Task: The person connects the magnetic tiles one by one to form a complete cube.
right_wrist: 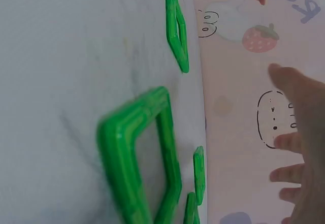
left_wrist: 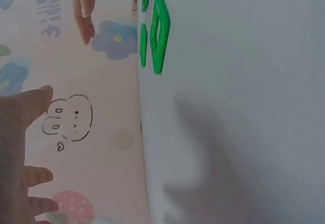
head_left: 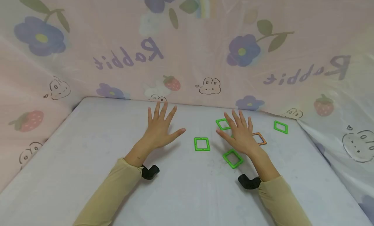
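Both hands hover over the white table with fingers spread and hold nothing. The left hand (head_left: 159,131) is left of a green square frame (head_left: 202,144) lying flat. Over the cluster on the right hangs the right hand (head_left: 241,136). Just below it lies a second green square frame (head_left: 232,158), turned cornerwise, which looms large in the right wrist view. Behind the right fingers is another green frame (head_left: 222,124), partly covered. An orange frame (head_left: 260,139) shows past the right hand's far side. A bit more green, mostly hidden, peeks out beneath that hand.
One more green frame (head_left: 280,127) lies apart at the far right. The white table (head_left: 181,193) meets a printed curtain (head_left: 187,50) with flowers and rabbits at its back and sides. A black curved piece (head_left: 150,172) sticks out at each sleeve cuff.
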`<act>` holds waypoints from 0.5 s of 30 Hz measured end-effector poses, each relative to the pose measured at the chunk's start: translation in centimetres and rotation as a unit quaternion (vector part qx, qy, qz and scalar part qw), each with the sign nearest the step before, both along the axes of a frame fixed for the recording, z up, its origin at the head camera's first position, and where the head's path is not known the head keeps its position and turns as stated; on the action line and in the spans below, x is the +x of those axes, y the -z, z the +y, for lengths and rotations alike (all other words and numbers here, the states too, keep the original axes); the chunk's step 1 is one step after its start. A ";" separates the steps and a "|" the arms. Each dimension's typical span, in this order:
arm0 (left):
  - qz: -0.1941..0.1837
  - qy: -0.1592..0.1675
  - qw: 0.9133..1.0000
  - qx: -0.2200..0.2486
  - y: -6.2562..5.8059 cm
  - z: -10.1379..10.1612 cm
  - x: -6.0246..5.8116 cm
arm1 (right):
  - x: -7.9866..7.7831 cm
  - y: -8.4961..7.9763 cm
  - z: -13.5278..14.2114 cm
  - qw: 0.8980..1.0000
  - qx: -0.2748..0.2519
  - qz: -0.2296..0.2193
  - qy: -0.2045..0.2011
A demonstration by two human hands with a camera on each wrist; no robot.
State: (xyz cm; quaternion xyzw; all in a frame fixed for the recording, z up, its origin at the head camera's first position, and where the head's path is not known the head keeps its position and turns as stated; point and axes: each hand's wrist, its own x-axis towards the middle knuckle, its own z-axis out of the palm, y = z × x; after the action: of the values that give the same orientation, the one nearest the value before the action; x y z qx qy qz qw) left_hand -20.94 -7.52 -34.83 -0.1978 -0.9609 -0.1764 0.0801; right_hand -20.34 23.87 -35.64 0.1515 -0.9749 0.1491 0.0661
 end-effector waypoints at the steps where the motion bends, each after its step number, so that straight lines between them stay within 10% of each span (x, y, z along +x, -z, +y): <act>1: 0.000 0.006 1.000 0.010 0.1 0.2 0.0 | 0.1 0.0 0.1 1.000 -0.004 -0.005 0.000; 15: 0.005 0.102 0.993 0.064 2.3 3.3 -0.4 | 2.2 0.0 1.3 0.997 -0.015 -0.077 -0.008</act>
State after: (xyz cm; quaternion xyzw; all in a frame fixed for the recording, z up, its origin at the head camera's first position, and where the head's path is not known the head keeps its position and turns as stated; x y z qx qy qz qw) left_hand -21.37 -4.23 -37.11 -0.2899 -0.9221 -0.2436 0.0793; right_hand -18.16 25.14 -35.68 0.1461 -0.9735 0.1755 -0.0082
